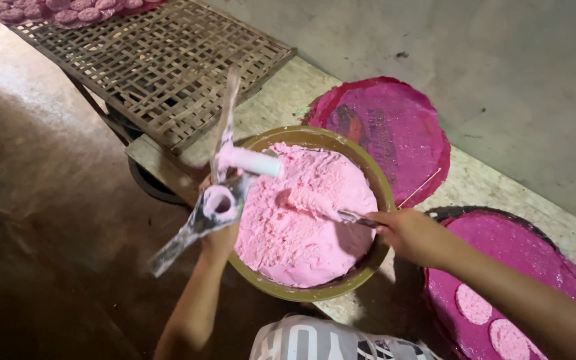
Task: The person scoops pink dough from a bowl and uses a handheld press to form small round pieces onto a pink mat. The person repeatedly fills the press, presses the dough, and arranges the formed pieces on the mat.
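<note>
Pink dough (298, 220) is heaped in a round olive-green bowl (383, 183) set on a pale board (281, 100). A metal spoon (355, 217) is gripped by the right hand (411, 235), fingers closed round its handle at the bowl's right rim, its tip dug into the dough. A tong-like press (218, 193) with crossed metal arms and dough-smeared pink cylinders is held by the left hand (220, 239) at the bowl's left rim; the fingers are mostly hidden behind the tool, but they are closed on it. The press is blurred.

Two round magenta-stained mats are laid to the right: the far mat (395, 127) just behind the bowl, the near mat (501, 267) beside the right forearm, with two flat pink discs (491, 323) on it. A thin stick (420, 189) is seen between the mats. A woven bamboo rack (161, 60) is placed at upper left, with darker pink discs (55, 10) at its far end.
</note>
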